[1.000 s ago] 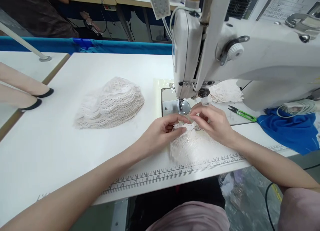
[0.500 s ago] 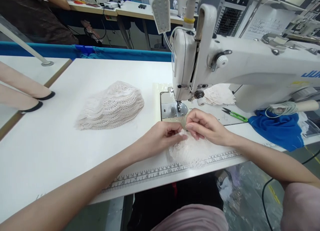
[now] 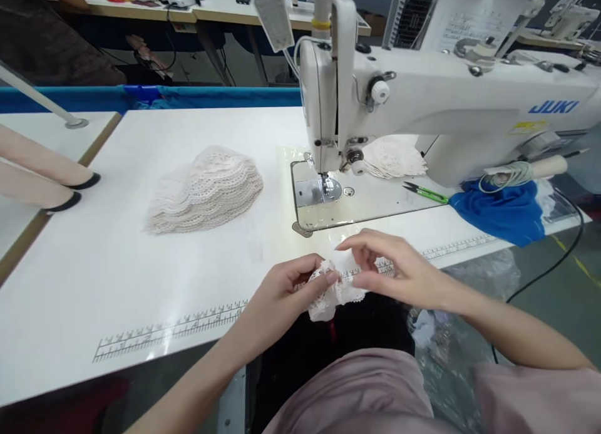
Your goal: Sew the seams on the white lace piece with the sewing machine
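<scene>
My left hand [image 3: 298, 287] pinches a white lace piece [image 3: 323, 302] between thumb and fingers at the table's front edge. The lace is crumpled and hangs slightly past the edge. Beside it, on the right, my right hand [image 3: 394, 265] has its thumb and fingers apart, with the thumb tip close to the lace; I cannot tell whether they touch. Behind both hands stands a white sewing machine [image 3: 422, 102], its needle and presser foot [image 3: 323, 182] over the metal plate, with no fabric under them.
A stack of lace pieces [image 3: 206, 193] lies left of the machine, and more lace [image 3: 394, 157] sits behind the needle. Green thread snips [image 3: 426, 193] and a blue cloth [image 3: 500, 211] are at the right. Mannequin legs [image 3: 40, 171] lie far left. A person [image 3: 61, 39] is across the table.
Both hands have come back from the machine plate toward the table's front edge, bringing the lace along. The right hand's fingers have spread from a pinch. The camera view has shifted.
</scene>
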`<state>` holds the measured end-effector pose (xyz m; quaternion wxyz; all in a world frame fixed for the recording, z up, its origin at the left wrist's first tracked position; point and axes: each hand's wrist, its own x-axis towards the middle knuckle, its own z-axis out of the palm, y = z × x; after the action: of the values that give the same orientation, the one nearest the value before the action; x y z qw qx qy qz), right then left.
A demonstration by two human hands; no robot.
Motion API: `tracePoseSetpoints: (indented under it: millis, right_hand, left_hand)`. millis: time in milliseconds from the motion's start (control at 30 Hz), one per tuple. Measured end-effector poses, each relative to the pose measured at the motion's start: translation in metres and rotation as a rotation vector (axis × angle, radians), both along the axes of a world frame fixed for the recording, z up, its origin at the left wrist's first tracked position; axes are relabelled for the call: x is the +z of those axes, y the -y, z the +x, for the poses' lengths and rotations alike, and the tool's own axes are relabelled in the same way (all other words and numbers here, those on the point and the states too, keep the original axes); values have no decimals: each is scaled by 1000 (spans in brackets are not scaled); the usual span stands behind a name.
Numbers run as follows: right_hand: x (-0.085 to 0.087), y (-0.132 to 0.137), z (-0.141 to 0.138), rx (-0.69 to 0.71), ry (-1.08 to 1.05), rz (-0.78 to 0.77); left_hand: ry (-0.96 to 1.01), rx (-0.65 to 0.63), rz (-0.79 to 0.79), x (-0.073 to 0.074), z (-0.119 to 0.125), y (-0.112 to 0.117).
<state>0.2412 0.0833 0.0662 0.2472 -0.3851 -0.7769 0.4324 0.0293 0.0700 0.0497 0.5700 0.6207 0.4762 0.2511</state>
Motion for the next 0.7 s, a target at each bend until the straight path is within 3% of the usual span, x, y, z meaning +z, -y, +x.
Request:
tracePoseSetpoints:
  millis: [133, 267, 333, 433, 500, 567, 700]
  right_hand:
    - [-12, 6, -11, 65, -37, -100]
    - [-21, 11, -5, 16, -214, -190]
    - [-27, 16, -3, 56, -346, -337]
    - [-38, 25, -4, 222, -585, -615]
    - [-42, 31, -6, 258, -670, -658]
    - [-41, 35, -9, 227, -563, -496]
    - [-23, 39, -11, 215, -155, 124]
  left_hand:
    - [-103, 75, 128, -3, -1, 20]
    - [-181, 68, 164, -10, -5, 36]
    - [-180, 54, 156, -14, -5, 42]
    - [-138, 11, 134, -16, -3, 49]
    - [-109, -55, 120, -16, -1, 53]
    - [-101, -114, 120, -16, 2, 55]
    - [-89, -128, 123, -17, 6, 59]
